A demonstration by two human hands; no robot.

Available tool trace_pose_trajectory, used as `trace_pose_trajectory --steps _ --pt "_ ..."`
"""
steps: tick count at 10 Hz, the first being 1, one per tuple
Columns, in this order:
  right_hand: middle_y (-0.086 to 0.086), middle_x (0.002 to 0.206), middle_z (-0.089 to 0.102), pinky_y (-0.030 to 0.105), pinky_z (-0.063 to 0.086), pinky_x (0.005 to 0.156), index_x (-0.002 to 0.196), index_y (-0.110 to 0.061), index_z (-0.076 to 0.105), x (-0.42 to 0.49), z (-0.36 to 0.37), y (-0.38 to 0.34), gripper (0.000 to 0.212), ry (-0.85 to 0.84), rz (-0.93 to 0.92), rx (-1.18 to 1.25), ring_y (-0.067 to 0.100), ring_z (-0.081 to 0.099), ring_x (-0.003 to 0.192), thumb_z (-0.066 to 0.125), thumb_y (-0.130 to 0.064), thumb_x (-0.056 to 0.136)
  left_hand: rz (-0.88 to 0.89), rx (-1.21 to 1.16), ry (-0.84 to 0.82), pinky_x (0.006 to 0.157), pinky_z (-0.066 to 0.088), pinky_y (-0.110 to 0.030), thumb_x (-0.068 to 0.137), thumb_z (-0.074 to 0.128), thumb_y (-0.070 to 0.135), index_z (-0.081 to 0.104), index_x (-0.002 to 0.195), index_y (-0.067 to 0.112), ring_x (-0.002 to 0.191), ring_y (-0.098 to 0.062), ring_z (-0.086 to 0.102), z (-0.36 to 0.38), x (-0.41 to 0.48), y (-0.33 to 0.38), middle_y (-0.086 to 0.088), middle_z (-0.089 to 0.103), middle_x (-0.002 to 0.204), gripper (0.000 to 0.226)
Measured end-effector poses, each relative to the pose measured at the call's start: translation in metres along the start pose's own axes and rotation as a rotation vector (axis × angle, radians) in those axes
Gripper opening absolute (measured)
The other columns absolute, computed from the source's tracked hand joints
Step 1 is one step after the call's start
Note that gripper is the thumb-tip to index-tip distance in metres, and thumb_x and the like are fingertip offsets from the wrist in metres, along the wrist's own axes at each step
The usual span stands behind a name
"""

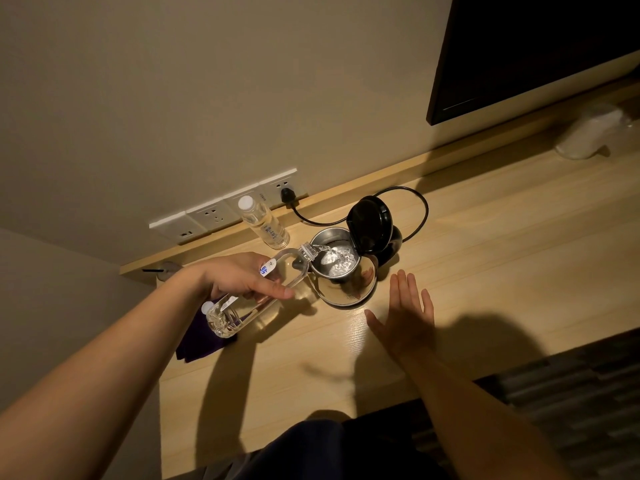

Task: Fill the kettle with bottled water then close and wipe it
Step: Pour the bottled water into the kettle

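Left hand [242, 277] wrapped around a clear plastic water bottle [256, 299], tipped nearly flat, uncapped neck at the kettle's rim, thin stream of water falling inside. Right hand [403, 315] empty, fingers spread and flat, hovering just beside the kettle's near side, not touching it as far as can be told. Stainless electric kettle [341, 271] standing on a pale wooden desk [485, 271] near the wall, black lid [370, 223] hinged up and open behind the mouth, black power cord [420, 209] looping back to a wall socket [282, 188]. Shallow pool of water glinting at the kettle's bottom; bottle roughly half full. Second bottle [265, 221], capped and upright, close to the sockets behind the pouring hand. Dark purple cloth [199, 339] lying on the desk under the tilted bottle's base, probably for wiping. Loose white bottle cap [206, 307] next to it. Filling judged under way and early: pouring to finish, then lid to shut, then outside to wipe.
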State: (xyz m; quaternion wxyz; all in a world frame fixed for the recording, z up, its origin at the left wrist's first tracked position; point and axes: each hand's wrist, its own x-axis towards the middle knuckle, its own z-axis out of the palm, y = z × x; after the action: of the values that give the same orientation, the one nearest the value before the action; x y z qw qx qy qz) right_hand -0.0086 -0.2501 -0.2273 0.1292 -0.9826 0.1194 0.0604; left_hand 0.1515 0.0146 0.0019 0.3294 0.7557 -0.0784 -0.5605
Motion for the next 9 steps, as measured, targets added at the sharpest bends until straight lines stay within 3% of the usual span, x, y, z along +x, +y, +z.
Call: trace_pose_trajectory --steps 1,4,5,6,9 --pt "0.013 0.171 0.027 0.054 0.029 0.125 0.161 -0.007 0.028 -0.0006 0.0005 0.0001 0.1 0.001 0.0 0.003 0.028 0.024 0.159 0.047 -0.076 0.091 -0.006 0.006 0.005 0.059 0.046 -0.024 0.084 0.079 0.029 0.074 0.07 0.031 0.061 -0.014 0.056 -0.0001 -0.0003 -0.0006 0.001 0.065 0.071 0.015" --pt "0.011 0.171 0.024 0.052 0.026 0.125 0.161 -0.007 0.027 0.0003 0.0008 -0.0001 0.099 -0.011 0.009 -0.011 0.026 0.021 0.16 0.044 -0.075 0.091 -0.017 0.022 0.026 0.057 0.042 -0.024 0.08 0.081 0.035 0.07 0.079 0.019 0.06 -0.013 0.053 0.0 -0.0009 -0.0023 -0.005 0.061 0.072 0.02" --pt "0.012 0.171 0.027 0.052 0.027 0.124 0.161 -0.007 0.029 0.0007 0.001 -0.0005 0.099 -0.005 0.013 -0.005 0.027 0.023 0.159 0.047 -0.075 0.09 -0.009 0.015 0.006 0.058 0.041 -0.026 0.081 0.08 0.035 0.074 0.07 0.03 0.06 -0.013 0.052 0.0005 -0.0006 -0.0026 -0.001 0.061 0.069 0.013" --pt "0.012 0.17 0.028 0.052 0.028 0.124 0.16 -0.007 0.03 0.0011 0.001 -0.0008 0.1 -0.003 0.017 0.001 0.027 0.025 0.158 0.048 -0.075 0.09 -0.011 0.013 -0.003 0.059 0.04 -0.027 0.077 0.085 0.045 0.075 0.071 0.032 0.061 -0.013 0.052 0.0003 -0.0015 -0.0028 -0.002 0.061 0.071 0.017" --pt "0.011 0.171 0.026 0.051 0.026 0.125 0.161 -0.008 0.028 0.0008 0.0 -0.0018 0.099 -0.007 0.019 -0.011 0.026 0.023 0.159 0.045 -0.075 0.09 -0.025 0.001 0.002 0.059 0.043 -0.026 0.076 0.082 0.04 0.076 0.072 0.03 0.06 -0.015 0.054 0.0006 -0.004 0.0002 -0.011 0.06 0.075 0.011"
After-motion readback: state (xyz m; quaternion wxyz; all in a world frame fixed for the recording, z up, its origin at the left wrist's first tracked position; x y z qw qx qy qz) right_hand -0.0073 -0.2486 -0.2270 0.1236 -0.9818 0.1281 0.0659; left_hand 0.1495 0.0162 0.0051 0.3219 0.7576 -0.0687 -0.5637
